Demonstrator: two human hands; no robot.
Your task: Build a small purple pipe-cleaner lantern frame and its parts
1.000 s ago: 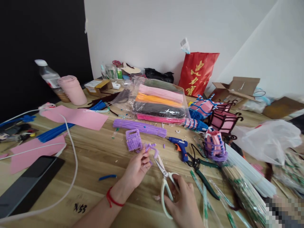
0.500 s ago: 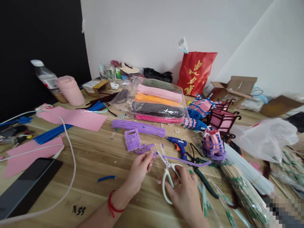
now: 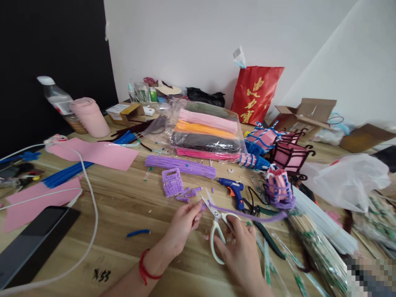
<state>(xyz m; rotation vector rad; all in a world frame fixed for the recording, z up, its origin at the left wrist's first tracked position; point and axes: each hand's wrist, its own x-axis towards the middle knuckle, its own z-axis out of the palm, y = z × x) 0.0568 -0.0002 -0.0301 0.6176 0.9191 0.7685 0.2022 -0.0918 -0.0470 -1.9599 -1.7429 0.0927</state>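
Observation:
My left hand [image 3: 185, 220], a red cord on its wrist, pinches a purple pipe cleaner [image 3: 247, 215] near one end. The strand runs rightward between the parted blades of the scissors [image 3: 216, 214], and its long free part passes above my right hand [image 3: 243, 247]. Fingers and thumb of that hand are in the white scissor handles. Just beyond my left fingertips lie several short cut purple pieces [image 3: 194, 192] and a purple panel with a rectangular opening [image 3: 172, 182]. Behind them is a bundle of purple pipe cleaners [image 3: 181, 166].
A blue glue gun [image 3: 232, 189] and dark-handled pliers [image 3: 269, 239] lie right of the scissors. Small pink lanterns [image 3: 287, 156] and bundled sticks [image 3: 312, 235] are farther right. At left are pink sheets [image 3: 99, 154], a white cable [image 3: 94, 210] and a phone [image 3: 34, 243].
The purple pipe cleaner's free end has shifted right and blurs slightly. My left hand and the scissors have moved only a little; the blades still stand apart around the strand.

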